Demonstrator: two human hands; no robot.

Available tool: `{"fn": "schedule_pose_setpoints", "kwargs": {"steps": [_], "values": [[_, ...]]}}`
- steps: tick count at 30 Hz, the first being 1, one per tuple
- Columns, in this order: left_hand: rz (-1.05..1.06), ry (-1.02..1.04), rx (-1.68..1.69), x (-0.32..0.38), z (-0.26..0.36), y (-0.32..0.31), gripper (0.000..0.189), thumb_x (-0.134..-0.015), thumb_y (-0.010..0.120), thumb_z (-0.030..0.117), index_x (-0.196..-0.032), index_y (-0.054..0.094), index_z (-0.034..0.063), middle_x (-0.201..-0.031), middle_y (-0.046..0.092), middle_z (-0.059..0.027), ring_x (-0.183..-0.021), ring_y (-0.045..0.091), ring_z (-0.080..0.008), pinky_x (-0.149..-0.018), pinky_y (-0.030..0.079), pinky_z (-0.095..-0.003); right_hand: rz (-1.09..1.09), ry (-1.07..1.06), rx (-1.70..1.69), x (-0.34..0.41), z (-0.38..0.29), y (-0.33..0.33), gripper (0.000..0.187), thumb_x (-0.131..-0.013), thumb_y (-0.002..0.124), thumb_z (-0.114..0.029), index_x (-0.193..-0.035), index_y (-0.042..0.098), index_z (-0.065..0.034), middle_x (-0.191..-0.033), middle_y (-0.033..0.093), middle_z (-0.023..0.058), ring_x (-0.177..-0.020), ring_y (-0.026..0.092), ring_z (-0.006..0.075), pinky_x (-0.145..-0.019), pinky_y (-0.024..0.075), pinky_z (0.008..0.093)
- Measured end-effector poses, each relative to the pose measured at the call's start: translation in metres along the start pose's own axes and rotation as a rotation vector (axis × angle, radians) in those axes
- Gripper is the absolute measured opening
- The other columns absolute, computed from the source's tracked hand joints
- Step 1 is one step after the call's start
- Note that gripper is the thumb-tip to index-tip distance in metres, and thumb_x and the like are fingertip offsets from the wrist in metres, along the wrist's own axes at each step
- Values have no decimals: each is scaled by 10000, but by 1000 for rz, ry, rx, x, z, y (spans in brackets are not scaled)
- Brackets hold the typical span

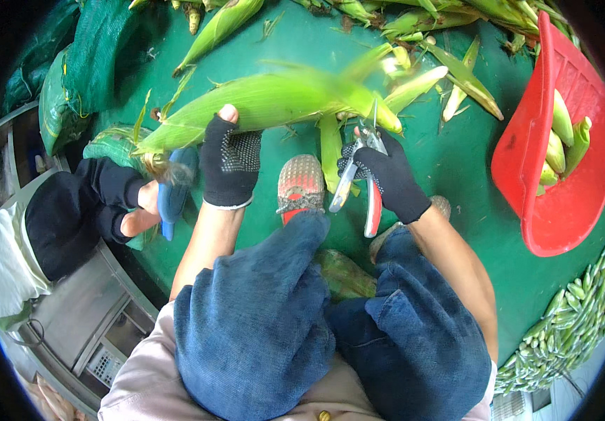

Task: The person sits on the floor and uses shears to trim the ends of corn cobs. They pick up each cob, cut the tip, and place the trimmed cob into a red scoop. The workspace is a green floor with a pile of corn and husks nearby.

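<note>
My left hand point(232, 158), in a black fingerless glove with grip dots, holds a large ear of corn in its green husk point(276, 97), thumb on top, silk end at the left. My right hand point(386, 171), gloved alike, grips pruning shears point(363, 166) with grey and red handles. The shears' blades are at the stem end of the ear; that end is partly blurred, so whether they touch it cannot be told. Loose husk pieces point(413, 89) lie just beyond that end, and a husk leaf point(330, 152) hangs or lies below it.
More husked corn point(218, 34) lies on the green floor point(455, 158) ahead. At right a red plastic scoop point(513, 131) holds several small ears; beyond it is a heap of green ears point(571, 321). Green mesh sacks point(97, 58) and another person's legs point(92, 200) are at left.
</note>
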State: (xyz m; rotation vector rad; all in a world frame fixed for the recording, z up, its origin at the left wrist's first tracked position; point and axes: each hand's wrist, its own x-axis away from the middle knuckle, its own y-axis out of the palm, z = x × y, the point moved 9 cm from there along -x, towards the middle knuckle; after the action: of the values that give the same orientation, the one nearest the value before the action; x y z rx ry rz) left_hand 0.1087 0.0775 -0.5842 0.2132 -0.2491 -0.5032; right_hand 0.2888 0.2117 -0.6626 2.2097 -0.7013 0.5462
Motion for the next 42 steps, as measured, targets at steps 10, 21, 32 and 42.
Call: {"fn": "schedule_pose_setpoints", "kwargs": {"steps": [10,21,32,42], "values": [[29,-104,182,1,0,-3,363,-865,586,229,-1159,498,36,-1128,554,-116,-1070,534,-242,-941,432,-391,60,-125,-231,2,-19,-56,288,-866,567,-156,-1119,516,-31,-766,553,63,-612,564,170,-546,482,294],[-91,-254,268,-14,-30,19,404,-888,571,294,-1209,480,67,-1137,553,-96,-1068,534,-217,-919,441,-360,-132,-94,515,10,-14,-8,462,-764,707,-249,-1122,513,-31,-971,569,71,-849,568,170,-750,467,308],[-753,-346,-611,-29,-122,100,610,-815,633,462,-1231,472,45,-1144,555,-148,-1065,536,-236,-896,438,-332,45,-133,577,16,-5,-45,426,-760,627,-106,-1148,476,-17,-853,566,36,-749,544,113,-663,472,284],[-788,-76,-935,-25,-162,115,486,-766,619,209,-1185,492,-2,-941,582,-135,-851,571,-178,-770,466,-303,155,-138,634,17,-13,-106,397,-765,649,-122,-1120,503,-23,-852,582,41,-737,555,124,-674,468,272]]}}
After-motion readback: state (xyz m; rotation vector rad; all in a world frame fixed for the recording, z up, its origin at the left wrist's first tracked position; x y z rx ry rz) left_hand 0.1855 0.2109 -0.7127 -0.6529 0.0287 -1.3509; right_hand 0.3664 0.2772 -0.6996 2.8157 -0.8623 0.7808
